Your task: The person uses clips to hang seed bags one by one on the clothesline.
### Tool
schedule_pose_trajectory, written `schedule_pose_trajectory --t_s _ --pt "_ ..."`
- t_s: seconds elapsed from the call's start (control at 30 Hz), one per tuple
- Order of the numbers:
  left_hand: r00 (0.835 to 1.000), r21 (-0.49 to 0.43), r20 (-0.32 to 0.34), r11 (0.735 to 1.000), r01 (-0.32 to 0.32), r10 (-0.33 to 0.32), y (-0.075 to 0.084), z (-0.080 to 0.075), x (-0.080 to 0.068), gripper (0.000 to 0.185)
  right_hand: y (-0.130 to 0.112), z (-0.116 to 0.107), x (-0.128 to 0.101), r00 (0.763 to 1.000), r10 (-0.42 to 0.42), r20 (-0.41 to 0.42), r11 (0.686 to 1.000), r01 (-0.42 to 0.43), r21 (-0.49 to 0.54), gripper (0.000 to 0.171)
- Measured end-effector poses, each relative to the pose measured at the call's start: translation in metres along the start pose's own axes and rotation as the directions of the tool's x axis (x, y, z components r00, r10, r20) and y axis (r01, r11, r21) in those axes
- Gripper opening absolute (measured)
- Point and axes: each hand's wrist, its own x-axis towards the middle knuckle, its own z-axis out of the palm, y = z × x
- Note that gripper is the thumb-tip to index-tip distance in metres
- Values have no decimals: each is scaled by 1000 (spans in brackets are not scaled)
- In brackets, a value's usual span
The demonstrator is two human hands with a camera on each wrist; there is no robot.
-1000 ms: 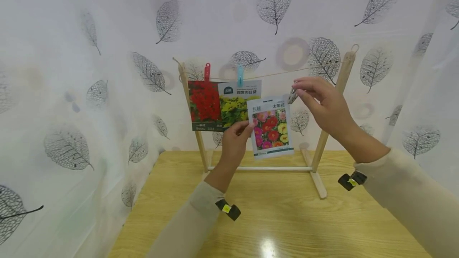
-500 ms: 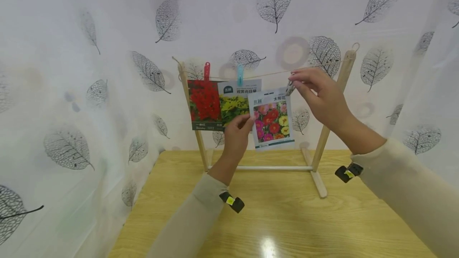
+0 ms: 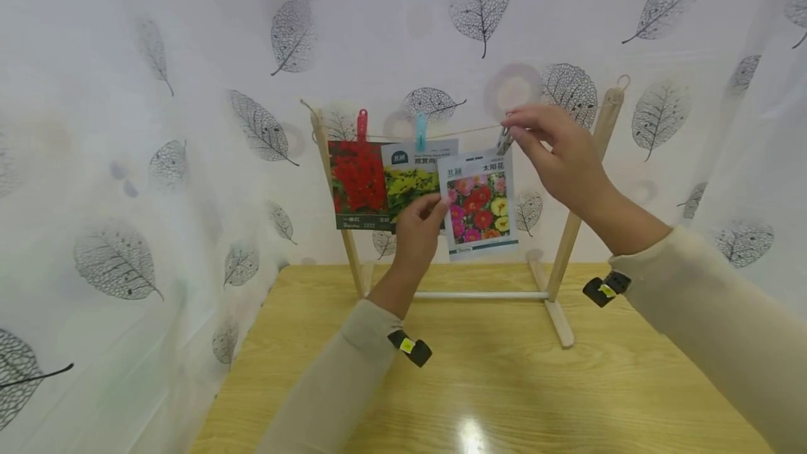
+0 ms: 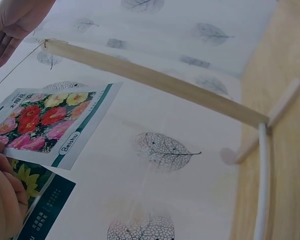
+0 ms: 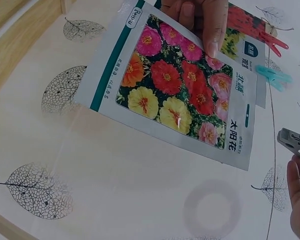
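My left hand [image 3: 417, 230] pinches the left edge of a white flower-seed packet [image 3: 480, 205] between thumb and fingers. The packet shows pink, red and yellow blooms and hangs nearly upright just below the string [image 3: 476, 131]. At its top right corner, my right hand [image 3: 564, 149] holds a grey clothespin [image 5: 294, 142] by its end. In the right wrist view the clothespin's tip is close to the string and apart from the packet. Left of these, a red clothespin [image 3: 362, 126] and a light blue clothespin [image 3: 421, 133] hold a red-flower packet [image 3: 356, 177] and a yellow-flower packet [image 3: 410, 184], partly overlapped.
The string runs between two wooden posts [image 3: 605, 125] joined low down by a white rod [image 3: 485, 295]. The frame stands on a wood-grain table [image 3: 492, 384]. A leaf-printed curtain [image 3: 391, 26] hangs behind.
Both hands have risen, bringing the packet up toward the string. The right hand and its clothespin have also shifted left, to the string's height above the packet's corner.
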Motion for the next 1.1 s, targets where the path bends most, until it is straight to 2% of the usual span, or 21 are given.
schedule_pose_trajectory --t_s 0.17,0.4,0.83,1.1 --pt "1000 17 5 1000 -10 9 2 1 3 28 -2 1 8 1000 8 6 1000 -8 -11 22" --pt "999 -47 36 999 -15 17 5 2 5 30 -2 5 16 1000 6 -7 999 -7 -50 21" --pt "1000 -72 21 997 -4 6 8 4 9 26 -3 10 33 1000 11 4 997 -11 -81 22" --pt "1000 -70 -3 998 -8 8 9 6 11 26 -7 12 40 997 77 8 995 -76 -71 21"
